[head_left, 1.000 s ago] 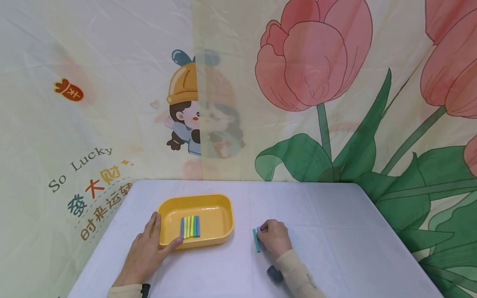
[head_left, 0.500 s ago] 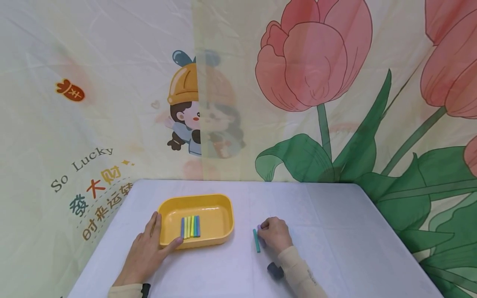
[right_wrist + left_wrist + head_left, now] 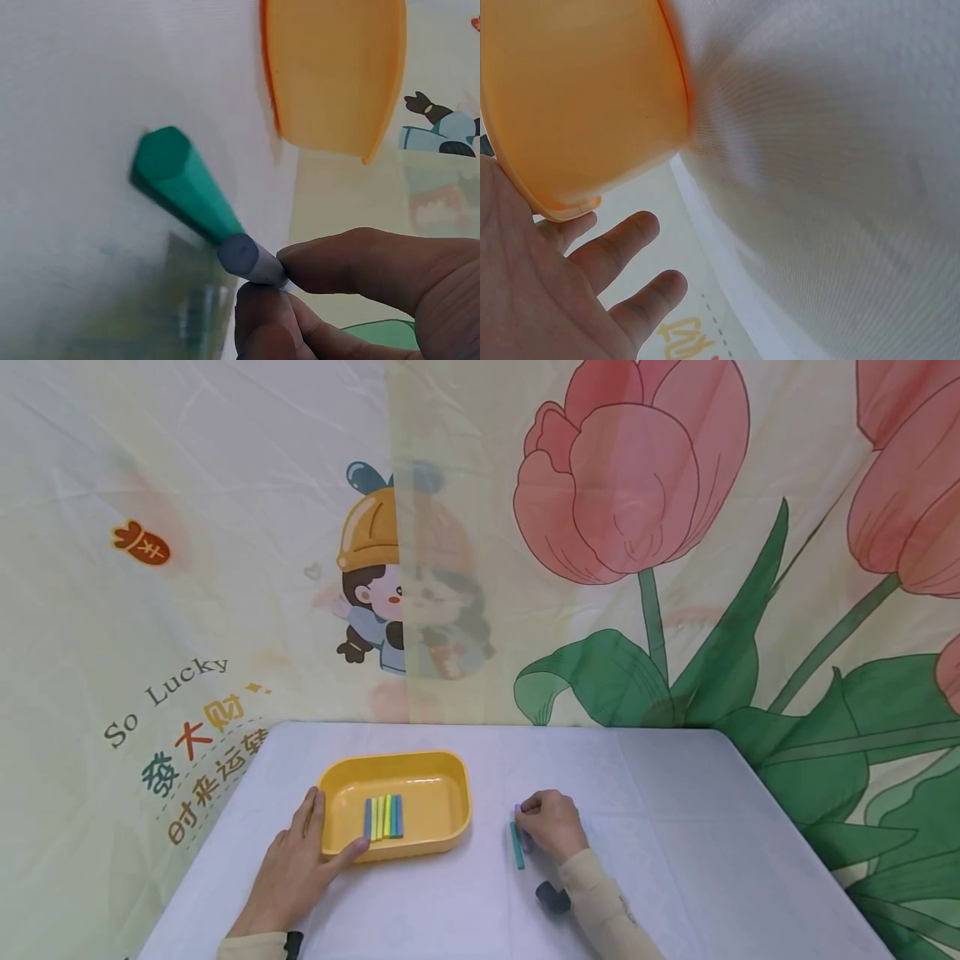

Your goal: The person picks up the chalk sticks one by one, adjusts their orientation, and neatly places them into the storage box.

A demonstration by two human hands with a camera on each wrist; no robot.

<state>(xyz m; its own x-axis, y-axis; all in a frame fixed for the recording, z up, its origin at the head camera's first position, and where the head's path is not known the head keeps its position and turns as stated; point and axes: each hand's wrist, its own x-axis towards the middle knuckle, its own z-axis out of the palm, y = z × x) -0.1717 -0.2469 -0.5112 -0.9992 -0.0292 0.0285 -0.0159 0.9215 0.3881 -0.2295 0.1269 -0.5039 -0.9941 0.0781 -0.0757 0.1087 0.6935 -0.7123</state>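
My right hand (image 3: 553, 827) pinches a purple chalk stick (image 3: 259, 261) between thumb and fingertips. A green chalk stick (image 3: 517, 845) lies on the table just left of that hand; in the right wrist view its broad end (image 3: 165, 154) faces the camera, and the purple one overlaps its far end. My left hand (image 3: 296, 868) rests at the near left corner of a yellow tray (image 3: 450, 842), thumb over the front rim and fingers along the left side. In the left wrist view its fingers are spread and mostly straight. Inside the tray, several purple, yellow, green and blue chalk sticks (image 3: 383, 817) lie side by side.
A white cloth covers the table (image 3: 645, 777). Behind it hangs a printed curtain (image 3: 465, 568) with tulips and cartoon figures. A dark device (image 3: 553, 897) sits by my right wrist. The right wrist view shows a blurred see-through patch (image 3: 180, 300) at lower left.
My right hand has shifted slightly away from me, and the purple stick it pinches now reaches past the green stick's far end. My left hand and the tray stay put.
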